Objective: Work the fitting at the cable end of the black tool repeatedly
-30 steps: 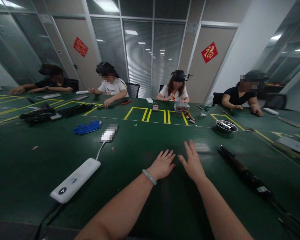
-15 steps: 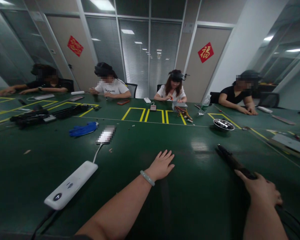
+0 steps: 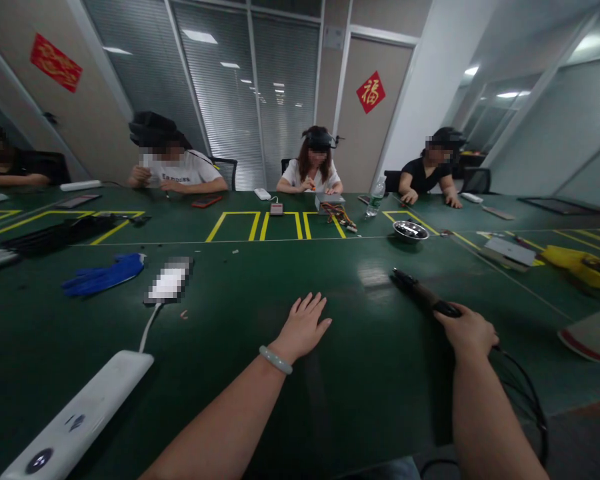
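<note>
My left hand lies palm down on the green table, fingers outstretched and holding nothing; a pale bangle circles that wrist. On the right, my right hand is closed around the rear part of a corded electric screwdriver, a long dark tool with a narrow tip. Its tip points away from me and to the left. A black cable runs from the tool's back end and loops down past the table's edge. The palm side of my right hand is hidden.
A white power bank is cabled to a phone. Near them lies a blue glove. Farther off are a metal bowl, a water bottle and a grey box with wires. Several people sit opposite.
The view has swung right, so the scene sits farther left and a yellow item appears at right. My left hand stays flat; my right hand still holds the electric screwdriver.
</note>
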`<state>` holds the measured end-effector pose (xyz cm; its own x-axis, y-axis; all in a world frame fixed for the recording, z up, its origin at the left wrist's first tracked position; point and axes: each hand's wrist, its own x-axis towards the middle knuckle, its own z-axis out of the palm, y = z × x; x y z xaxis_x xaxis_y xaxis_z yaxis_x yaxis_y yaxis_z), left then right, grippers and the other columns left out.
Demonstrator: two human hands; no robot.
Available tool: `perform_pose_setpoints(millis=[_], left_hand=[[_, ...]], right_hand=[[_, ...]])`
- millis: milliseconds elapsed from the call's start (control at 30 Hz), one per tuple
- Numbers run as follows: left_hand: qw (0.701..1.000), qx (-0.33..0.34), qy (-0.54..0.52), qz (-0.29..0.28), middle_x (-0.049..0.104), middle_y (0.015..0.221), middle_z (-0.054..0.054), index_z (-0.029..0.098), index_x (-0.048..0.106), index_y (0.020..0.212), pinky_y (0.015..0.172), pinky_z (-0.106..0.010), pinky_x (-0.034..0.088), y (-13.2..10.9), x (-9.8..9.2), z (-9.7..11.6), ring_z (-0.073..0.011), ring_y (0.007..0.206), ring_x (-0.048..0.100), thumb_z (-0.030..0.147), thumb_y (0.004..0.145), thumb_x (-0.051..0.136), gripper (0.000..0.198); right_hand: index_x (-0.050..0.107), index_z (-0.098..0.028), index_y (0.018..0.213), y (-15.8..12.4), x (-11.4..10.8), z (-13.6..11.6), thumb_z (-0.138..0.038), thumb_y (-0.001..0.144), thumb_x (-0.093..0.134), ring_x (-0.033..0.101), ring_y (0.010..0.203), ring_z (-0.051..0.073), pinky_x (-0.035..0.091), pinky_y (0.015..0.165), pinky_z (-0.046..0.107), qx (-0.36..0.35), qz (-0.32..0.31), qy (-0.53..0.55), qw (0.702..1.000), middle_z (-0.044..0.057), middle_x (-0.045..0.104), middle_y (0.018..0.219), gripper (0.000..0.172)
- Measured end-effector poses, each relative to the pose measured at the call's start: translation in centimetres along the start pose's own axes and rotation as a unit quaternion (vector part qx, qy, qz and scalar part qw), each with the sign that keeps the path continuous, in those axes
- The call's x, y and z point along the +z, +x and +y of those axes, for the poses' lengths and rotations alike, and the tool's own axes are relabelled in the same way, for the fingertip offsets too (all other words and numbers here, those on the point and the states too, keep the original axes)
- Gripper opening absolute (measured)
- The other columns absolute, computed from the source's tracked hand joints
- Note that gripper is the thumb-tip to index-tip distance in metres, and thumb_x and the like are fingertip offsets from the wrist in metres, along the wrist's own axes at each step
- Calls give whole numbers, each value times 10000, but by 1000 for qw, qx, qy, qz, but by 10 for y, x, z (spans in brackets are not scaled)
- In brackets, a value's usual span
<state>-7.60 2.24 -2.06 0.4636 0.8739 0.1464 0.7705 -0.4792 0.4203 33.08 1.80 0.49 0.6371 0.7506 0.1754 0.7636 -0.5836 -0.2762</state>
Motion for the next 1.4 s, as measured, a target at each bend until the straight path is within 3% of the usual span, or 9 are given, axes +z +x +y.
perform_pose_setpoints(millis=[100,233,433,633,767,900,1033,1133,1400], left_hand=[[997,-42,-40,46,281,1528,-70,225,285,1458,1129,-499,239,4,0,3,-248,1413,228,523,975,217,571],[981,-57,-83,164,297,1522,-58,229,266,1459,1127,-465,272,6,-12,14,-229,1416,219,446,992,248,515],[949,65,-86,298,342,1496,-76,208,369,1389,1140,-482,248,0,-28,31,-230,1397,267,293,976,338,422],[937,142,-78,308,410,1449,-101,187,464,1294,1123,-505,268,-3,-23,36,-247,1357,346,254,944,390,364],[946,131,-96,280,439,1422,-108,179,450,1307,1094,-468,333,-2,-25,35,-229,1323,393,240,951,374,369],[957,113,-109,242,478,1382,-97,187,452,1304,1070,-419,379,-1,-26,35,-203,1283,437,228,964,349,358],[975,95,-75,188,565,1269,-65,209,525,1210,1036,-395,407,2,-22,38,-196,1197,506,233,950,390,294],[987,81,-18,137,620,1151,-57,216,577,1107,965,-390,446,3,-17,42,-219,1089,561,267,886,524,232],[992,46,63,97,626,1075,-24,265,581,1068,884,-377,438,8,-8,48,-224,1015,564,250,839,605,231]], right_hand=[[645,-170,1143,-25,-7,-35,-534,767,552,506,1040,411,364,830,554,-126,30,23,991,203,595,1096,531],[641,-179,1131,-68,-3,-92,-413,801,586,481,1057,297,340,905,451,-287,20,97,953,117,620,1113,408],[652,-256,1097,-138,23,-163,-328,694,740,495,1027,239,347,887,368,-387,-54,203,898,46,632,1083,419],[613,-283,1153,-178,40,-201,-241,872,527,490,1010,225,340,870,392,-453,-109,229,855,48,617,1086,297],[553,-272,1239,-175,44,-201,-227,841,568,469,1076,230,334,920,404,-495,-134,225,828,59,588,1148,400],[503,-219,1290,-157,25,-179,-357,770,679,421,1190,239,314,988,389,-520,-114,250,809,94,510,1297,565],[651,-223,1010,-133,-2,-143,-461,817,625,559,907,189,393,835,324,-433,-144,157,876,51,633,974,308],[670,-228,845,-125,-11,-123,-505,768,662,567,758,170,396,685,280,-341,-177,61,921,38,642,875,287],[704,-257,818,-127,-4,-123,-386,764,688,603,764,183,398,683,273,-298,-243,-14,923,29,678,819,141]])
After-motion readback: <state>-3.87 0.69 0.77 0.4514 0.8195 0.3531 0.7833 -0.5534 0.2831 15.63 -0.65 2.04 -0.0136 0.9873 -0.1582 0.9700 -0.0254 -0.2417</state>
